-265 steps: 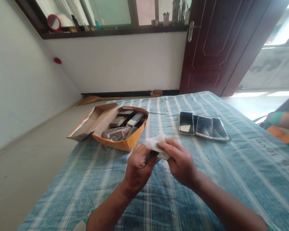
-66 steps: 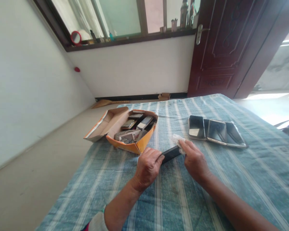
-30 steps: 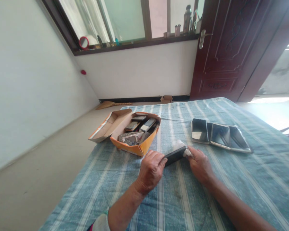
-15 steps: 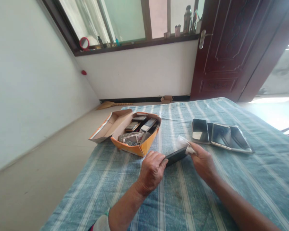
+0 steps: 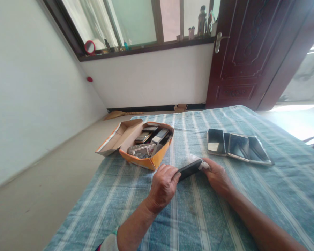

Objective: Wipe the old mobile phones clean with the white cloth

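Left of centre, an open orange box stood on the striped cloth, its lid folded out to the left and several phones lying loosely inside, apparently yet to be handled. At the centre, the left hand had its fingers clamped on the near end of a dark phone, which was tilted with its right end higher. Just right of it, the right hand pinched a white tissue at the phone's far end, some fingers hidden from where I stood; the wiping of this piece appeared under way, its completion uncertain. Right of centre, overlapping dark-screened devices lay in a row, perhaps already finished, though their surfaces did not settle the matter.
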`<control>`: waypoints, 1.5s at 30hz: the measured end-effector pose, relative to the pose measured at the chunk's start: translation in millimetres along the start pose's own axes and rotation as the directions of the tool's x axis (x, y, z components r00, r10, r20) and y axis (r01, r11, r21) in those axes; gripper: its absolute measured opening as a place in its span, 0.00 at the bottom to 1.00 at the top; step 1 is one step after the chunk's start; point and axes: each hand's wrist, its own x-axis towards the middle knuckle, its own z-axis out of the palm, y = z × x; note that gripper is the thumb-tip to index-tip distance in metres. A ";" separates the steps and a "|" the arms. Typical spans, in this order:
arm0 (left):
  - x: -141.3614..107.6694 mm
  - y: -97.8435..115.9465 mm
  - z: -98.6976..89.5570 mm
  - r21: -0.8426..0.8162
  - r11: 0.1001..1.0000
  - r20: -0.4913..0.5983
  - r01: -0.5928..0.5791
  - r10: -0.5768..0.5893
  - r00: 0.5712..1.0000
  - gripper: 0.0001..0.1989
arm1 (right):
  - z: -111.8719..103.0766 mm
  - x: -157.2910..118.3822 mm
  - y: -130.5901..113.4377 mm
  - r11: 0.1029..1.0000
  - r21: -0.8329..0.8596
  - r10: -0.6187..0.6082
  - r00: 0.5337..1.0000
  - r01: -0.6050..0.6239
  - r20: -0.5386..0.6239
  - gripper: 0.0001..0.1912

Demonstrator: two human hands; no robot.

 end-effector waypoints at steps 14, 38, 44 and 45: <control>-2.5 -1.0 3.1 -0.069 0.997 0.031 0.020 -0.018 0.999 0.09 | -27.8 2.3 -33.1 0.828 -0.137 -0.551 0.834 0.543 -0.021 0.16; 14.4 27.4 -27.3 -0.079 0.982 -0.205 -0.173 0.154 0.967 0.06 | 0.3 -25.2 -75.9 0.499 -0.545 -0.770 0.633 0.674 0.077 0.15; 17.0 28.6 -28.0 -0.021 0.985 -0.222 -0.171 0.162 0.962 0.05 | -2.4 -22.4 -76.5 0.508 -0.550 -0.767 0.639 0.663 0.061 0.15; 17.1 28.4 -27.8 -0.015 0.985 -0.224 -0.171 0.163 0.961 0.05 | -3.0 -21.5 -76.5 0.514 -0.549 -0.761 0.646 0.659 0.063 0.15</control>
